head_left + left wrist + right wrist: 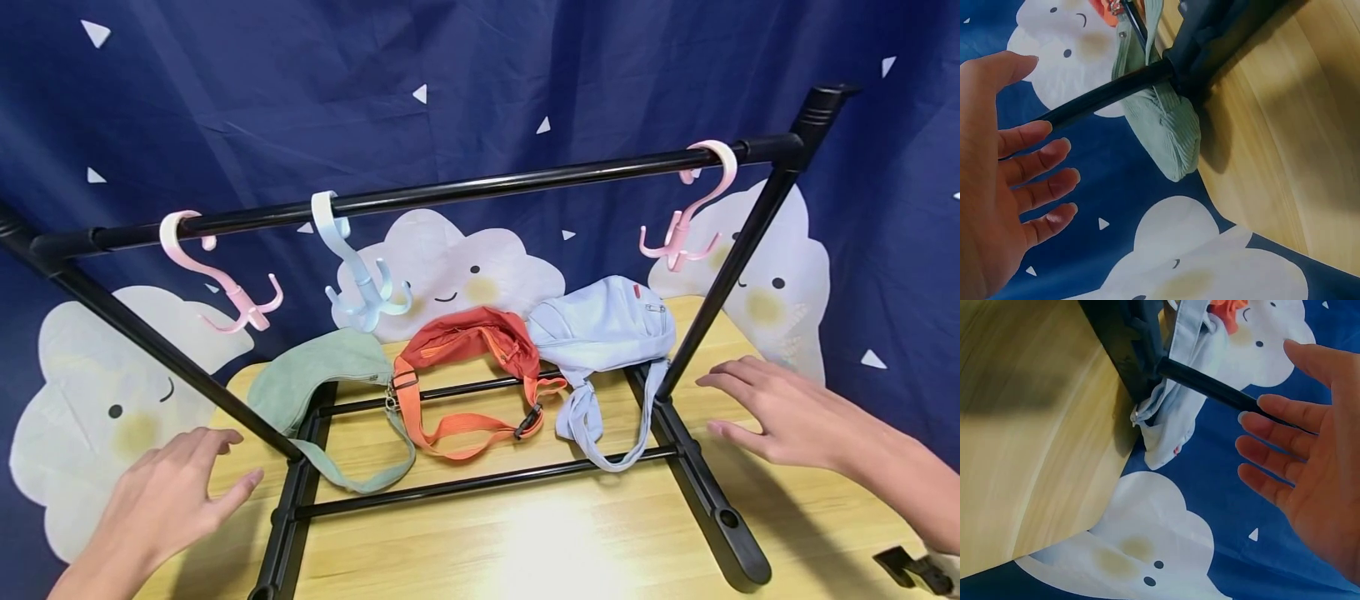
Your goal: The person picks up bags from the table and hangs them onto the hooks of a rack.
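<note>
Holding nothing, our left hand (168,492), right hand (787,412) hover, fingers loose. Green bag (318,367) near left, red bag (468,332) between, pale-blue bag (603,325) near right. Seems we're reaching; next move needs pinching.

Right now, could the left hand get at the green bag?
Probably yes: the left hand looks empty, and the green bag lies nearby. In the head view a black post crosses between them, so the hand would likely have to pass around it.

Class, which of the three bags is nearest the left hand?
The green bag, leftmost in the row; the red bag and light blue bag lie farther right.
</note>
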A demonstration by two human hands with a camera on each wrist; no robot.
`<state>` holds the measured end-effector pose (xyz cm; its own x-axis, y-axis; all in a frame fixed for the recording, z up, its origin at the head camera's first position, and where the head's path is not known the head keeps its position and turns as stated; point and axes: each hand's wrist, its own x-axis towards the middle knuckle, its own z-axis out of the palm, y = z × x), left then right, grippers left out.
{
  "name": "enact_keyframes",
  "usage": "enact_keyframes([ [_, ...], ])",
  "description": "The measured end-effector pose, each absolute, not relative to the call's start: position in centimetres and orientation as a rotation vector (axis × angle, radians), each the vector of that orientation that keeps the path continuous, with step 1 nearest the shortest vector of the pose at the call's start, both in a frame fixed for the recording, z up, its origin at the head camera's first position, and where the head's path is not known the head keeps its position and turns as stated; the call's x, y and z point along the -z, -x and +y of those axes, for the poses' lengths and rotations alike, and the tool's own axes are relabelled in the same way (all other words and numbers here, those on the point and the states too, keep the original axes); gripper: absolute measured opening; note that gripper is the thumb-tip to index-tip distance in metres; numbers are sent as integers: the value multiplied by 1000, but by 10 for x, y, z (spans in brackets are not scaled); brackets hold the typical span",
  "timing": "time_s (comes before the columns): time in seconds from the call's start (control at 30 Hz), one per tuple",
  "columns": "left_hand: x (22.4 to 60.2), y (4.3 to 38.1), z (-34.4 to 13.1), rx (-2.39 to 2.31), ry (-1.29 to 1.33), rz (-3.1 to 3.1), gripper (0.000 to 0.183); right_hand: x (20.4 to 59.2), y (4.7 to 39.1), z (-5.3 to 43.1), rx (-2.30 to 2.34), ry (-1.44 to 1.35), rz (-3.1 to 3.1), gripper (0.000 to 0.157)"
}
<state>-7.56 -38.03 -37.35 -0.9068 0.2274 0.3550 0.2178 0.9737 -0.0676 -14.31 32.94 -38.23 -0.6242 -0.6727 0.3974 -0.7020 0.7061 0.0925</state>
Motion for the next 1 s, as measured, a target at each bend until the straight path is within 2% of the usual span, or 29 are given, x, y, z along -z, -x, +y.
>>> enact_keyframes([
  [0.7,381,84,-357,34,428,-2709,49,388,144,314,-109,-1156,-2431,35],
  [1.0,380,85,-345,28,415,-2740,51,394,147,304,-99,-1190,-2398,50],
])
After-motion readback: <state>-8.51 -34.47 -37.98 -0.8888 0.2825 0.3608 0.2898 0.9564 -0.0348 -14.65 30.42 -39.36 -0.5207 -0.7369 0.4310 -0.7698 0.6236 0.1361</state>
